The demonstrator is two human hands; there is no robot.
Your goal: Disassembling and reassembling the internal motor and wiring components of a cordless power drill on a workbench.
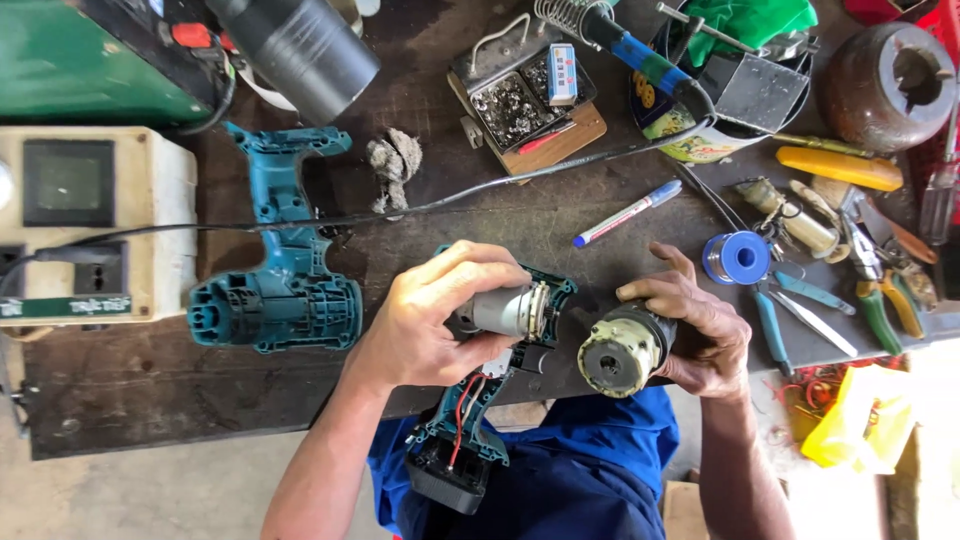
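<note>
Two bare hands work at the near edge of a dark, worn wooden tabletop (120, 400), over a lap in blue cloth. The left hand (425, 325) is curled closed around a grey cylindrical electric motor (505, 310), fingers over its top and thumb beneath. The motor sits in the upper part of a teal plastic drill housing half (455, 435), whose grip hangs down off the tabletop edge toward the lap, with red and white wires showing inside it. Just to the right, the right hand (705, 335) is wrapped shut around a dark cylindrical gearbox with a pale round face (620, 352), that face turned toward the camera. Gearbox and motor lie close side by side, not clearly touching.

Left of the left hand, well apart, lies the other teal plastic housing half (280, 280), hollow side up. Farther left stands a cream plastic box with sockets and a dark window (85, 220), a narrow green label strip along its near edge. A thin black cable (400, 212) runs across behind the hands. Beyond it lie a white marker with a blue cap (625, 213) and a blue spool of solder wire (737, 258). Blue-handled pliers (790, 310) rest right of the right hand, a yellow plastic bag (855, 420) nearer. At the far edge sits a small tray of metal scraps (515, 100) holding a little upright blue-and-white packet.
</note>
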